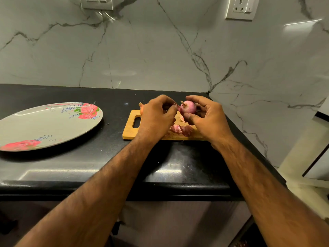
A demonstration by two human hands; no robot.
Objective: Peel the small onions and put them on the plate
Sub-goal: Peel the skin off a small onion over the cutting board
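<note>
My right hand (204,118) holds a small pink onion (188,106) above the wooden cutting board (130,131), fingers and thumb curled round it. My left hand (156,114) pinches a strip of onion skin (176,105) at the onion's left side. Loose pink peels (181,130) lie on the board below my hands. Another onion (141,108), brownish and unpeeled, peeks out behind my left hand at the board's far left corner. A grey plate (35,125) with red rose prints sits to the left on the black counter, with nothing on it.
The black counter (89,157) ends at a marble wall behind and at a corner to the right of the board. Its front edge runs just below my forearms. Two wall sockets (240,8) sit high on the wall.
</note>
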